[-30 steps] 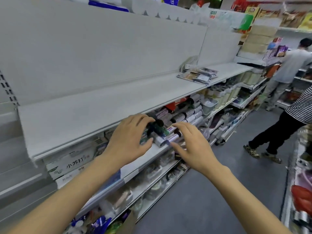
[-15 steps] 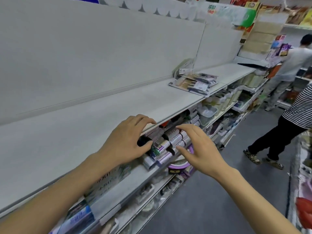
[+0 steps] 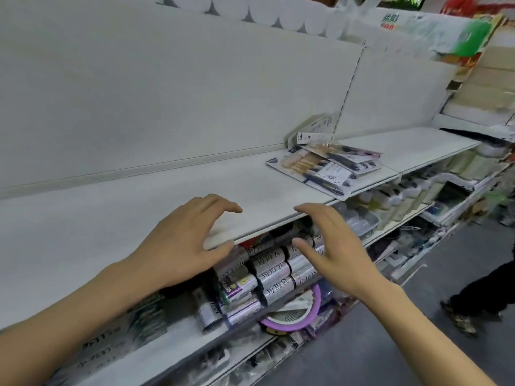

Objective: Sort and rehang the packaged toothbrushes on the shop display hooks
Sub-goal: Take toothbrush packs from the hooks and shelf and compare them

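Back panel [image 3: 172,87]: a plain pale wall rose behind the upper shelf, with a slotted upright strip running down it toward the right.
Upper shelf [image 3: 117,218]: a long pale board ran from the lower left to the far right; its front edge passed between the two hands.
Lower shelf [image 3: 178,338]: it sat under the upper shelf, packed along its front edge with goods.
Left hand [image 3: 181,240]: it hovered over the front edge of the upper shelf, fingers spread and loosely bent, grasping nothing; the thumb lay just below the edge.
Right hand [image 3: 334,246]: it was held off the front edge of the upper shelf, to the right of the left hand and apart from it, fingers loosely extended toward the left hand, released and holding nothing.
Packaged toothbrushes [image 3: 331,168]: a loose, overlapping pile of flat blister cards lay on the upper shelf near its front edge, well to the right of the hands; one card leaned against the back panel. Neither hand touched them.
Rolls [image 3: 267,274]: silver-wrapped rolls with black ends were stacked on the lower shelf at its front edge, beneath and between the hands.
Purple ring [image 3: 303,316]: a rounded purple-rimmed item showed below the lower shelf's front edge.
Bystander's leg [image 3: 485,296]: dark trousers and a patterned shoe stood on the grey floor at the right edge.
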